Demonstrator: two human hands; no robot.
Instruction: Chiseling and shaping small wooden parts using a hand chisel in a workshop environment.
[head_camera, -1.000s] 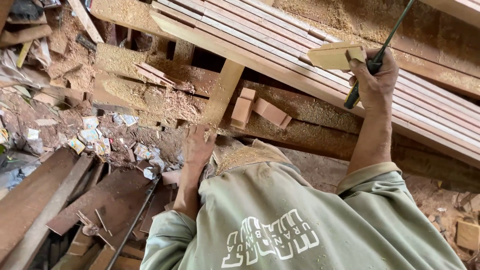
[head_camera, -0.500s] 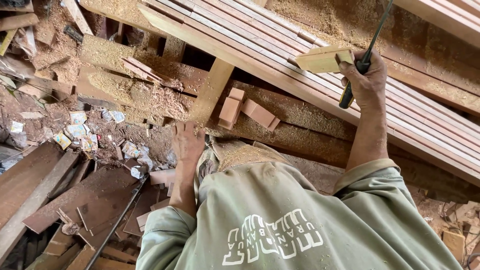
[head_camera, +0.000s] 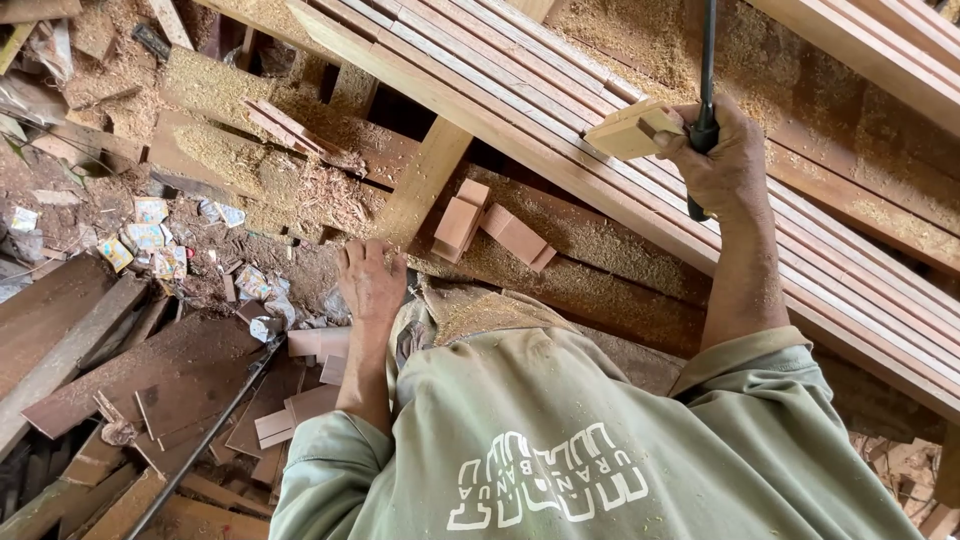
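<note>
My right hand (head_camera: 722, 165) is raised over a stack of long reddish wooden slats (head_camera: 560, 110). It grips a thin dark tool handle (head_camera: 706, 60) that runs up out of view, and its fingers also pinch a pale wooden block (head_camera: 628, 130). My left hand (head_camera: 370, 285) rests flat, fingers down, at the edge of a sawdust-covered cloth (head_camera: 470, 310) beside a light wooden beam (head_camera: 425, 185); it holds nothing. Both arms wear green sleeves.
Two small reddish wood blocks (head_camera: 490, 225) lie on a sawdust-covered board under the slats. Offcuts, planks and a dark metal rod (head_camera: 200, 450) cover the floor at lower left. Scraps of paper wrappers (head_camera: 150, 235) lie in the sawdust.
My right hand with the tool and pale block has moved slightly left and the tool now stands more upright. My left hand has stayed near the sawdusty cloth.
</note>
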